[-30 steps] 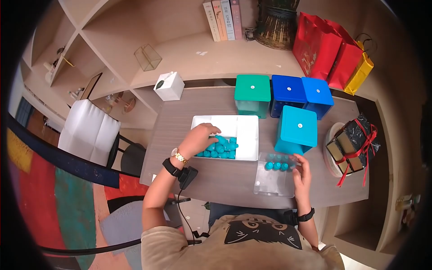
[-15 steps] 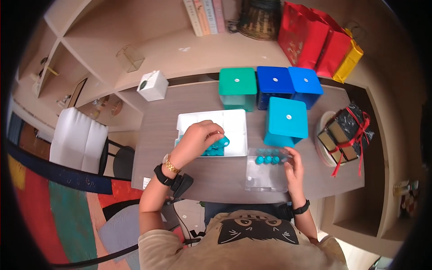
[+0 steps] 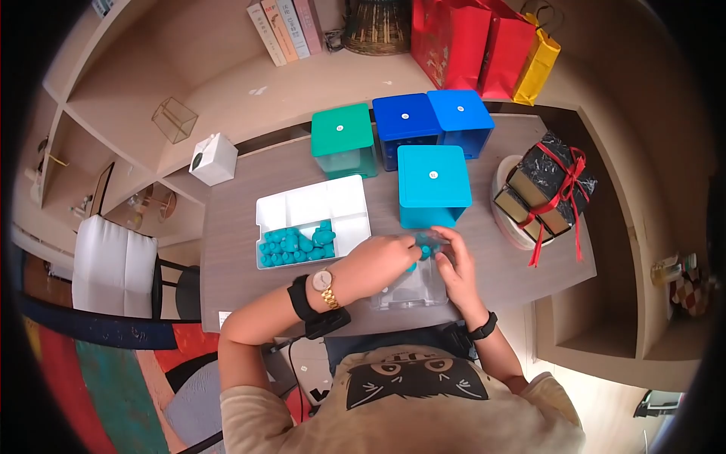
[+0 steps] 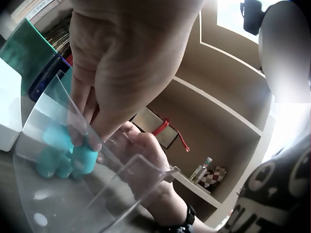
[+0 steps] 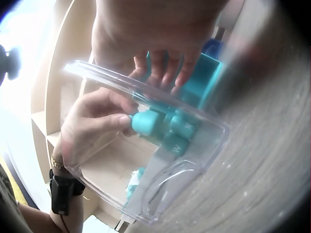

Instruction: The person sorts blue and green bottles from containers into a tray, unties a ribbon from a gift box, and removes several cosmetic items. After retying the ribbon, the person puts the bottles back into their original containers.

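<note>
My left hand reaches across into a clear plastic box near the table's front edge. Its thumb and fingertips pinch a small teal bottle-shaped piece, low beside similar pieces standing in the box. Two neighbouring pieces carry a white M in the right wrist view. At the box's far right corner, my right hand holds the box, its fingers bent around the side. Left of the box is a white divided tray with a pile of teal pieces in its front compartment.
A teal box stands just behind the clear box. Farther back are a green box and two blue boxes. Black gift boxes with red ribbon sit at the right, a white cube at the back left.
My left hand has picked a teal piece from the pile in the white tray and carried it right into the clear box. The right hand stays at the box. The head view has shifted.
</note>
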Demonstrator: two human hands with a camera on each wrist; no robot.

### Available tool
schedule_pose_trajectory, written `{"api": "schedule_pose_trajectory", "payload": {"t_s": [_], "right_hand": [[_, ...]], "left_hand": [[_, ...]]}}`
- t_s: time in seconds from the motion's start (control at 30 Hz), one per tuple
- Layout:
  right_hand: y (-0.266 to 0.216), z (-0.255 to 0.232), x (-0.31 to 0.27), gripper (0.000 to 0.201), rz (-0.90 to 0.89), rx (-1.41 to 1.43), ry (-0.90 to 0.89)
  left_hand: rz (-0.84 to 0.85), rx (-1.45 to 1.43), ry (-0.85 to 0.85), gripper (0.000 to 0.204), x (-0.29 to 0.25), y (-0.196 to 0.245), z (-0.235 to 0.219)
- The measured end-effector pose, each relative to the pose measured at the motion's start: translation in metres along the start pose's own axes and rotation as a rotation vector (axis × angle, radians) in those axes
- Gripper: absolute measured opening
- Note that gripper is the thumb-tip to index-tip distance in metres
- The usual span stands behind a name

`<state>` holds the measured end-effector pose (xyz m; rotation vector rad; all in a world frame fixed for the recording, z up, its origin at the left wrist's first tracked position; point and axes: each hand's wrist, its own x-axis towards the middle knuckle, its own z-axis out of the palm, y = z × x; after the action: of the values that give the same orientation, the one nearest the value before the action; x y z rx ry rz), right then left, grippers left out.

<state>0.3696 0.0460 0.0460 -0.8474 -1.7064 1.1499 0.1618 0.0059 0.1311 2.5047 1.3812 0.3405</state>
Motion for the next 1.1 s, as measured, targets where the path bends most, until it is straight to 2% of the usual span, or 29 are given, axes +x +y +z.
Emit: {"api": "schedule_pose_trajectory", "payload": {"t_s": [0.17,0.27,0.47,0.8,1.1], "right_hand": [[-0.001,0.0,0.001,0.049,-0.033,-0.01,0.006],[0.001,0.002,0.002,0.048,-0.043,0.011,0.005],[0.001,0.002,0.003,0.048,-0.071,0.029,0.012],[-0.003,0.0,0.003,0.048,-0.078,0.022,0.004],[-0.003,0.001,0.001,0.047,-0.03,0.039,-0.003]], "left_hand": [[-0.068,0.08,-0.12,0.013,0.0,0.003,-0.003],[-0.069,0.068,-0.133,0.012,-0.005,-0.001,-0.002],[-0.027,0.217,-0.232,0.006,-0.001,-0.004,0.003],[-0.018,0.343,-0.165,0.003,0.008,0.009,0.007],[0.002,0.368,-0.225,0.003,0.004,0.005,0.003]]}}
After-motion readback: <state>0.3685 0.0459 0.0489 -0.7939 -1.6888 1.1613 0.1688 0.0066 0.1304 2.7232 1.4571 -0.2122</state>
